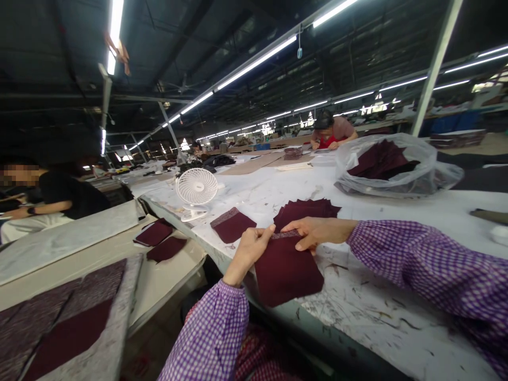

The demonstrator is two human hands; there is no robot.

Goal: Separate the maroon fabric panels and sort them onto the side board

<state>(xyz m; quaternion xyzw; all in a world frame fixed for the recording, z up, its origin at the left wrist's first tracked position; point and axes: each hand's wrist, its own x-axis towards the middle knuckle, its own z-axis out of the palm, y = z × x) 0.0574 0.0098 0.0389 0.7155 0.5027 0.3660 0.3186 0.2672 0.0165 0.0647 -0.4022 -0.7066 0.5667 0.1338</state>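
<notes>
A maroon fabric piece point(289, 278) with a speckled strip along its top edge lies at the table's near edge, its lower part reaching past that edge. At its upper left, my left hand point(251, 247) is closed on the fabric, thumb on top. My right hand point(319, 232) has thumb and forefinger closed at the upper right of the same piece; its other fingers are partly hidden. Just behind is a fanned stack of maroon pieces point(305, 209). Another maroon piece with a speckled strip point(234, 225) rests flat to the left.
A small white fan point(197, 188) stands on the white-covered table point(397, 238). At the right sits a clear plastic bag point(432, 177) of maroon pieces. More pieces point(156, 233) lie on a lower left surface. A person point(335, 132) works across the table; another point(59, 196) sits left.
</notes>
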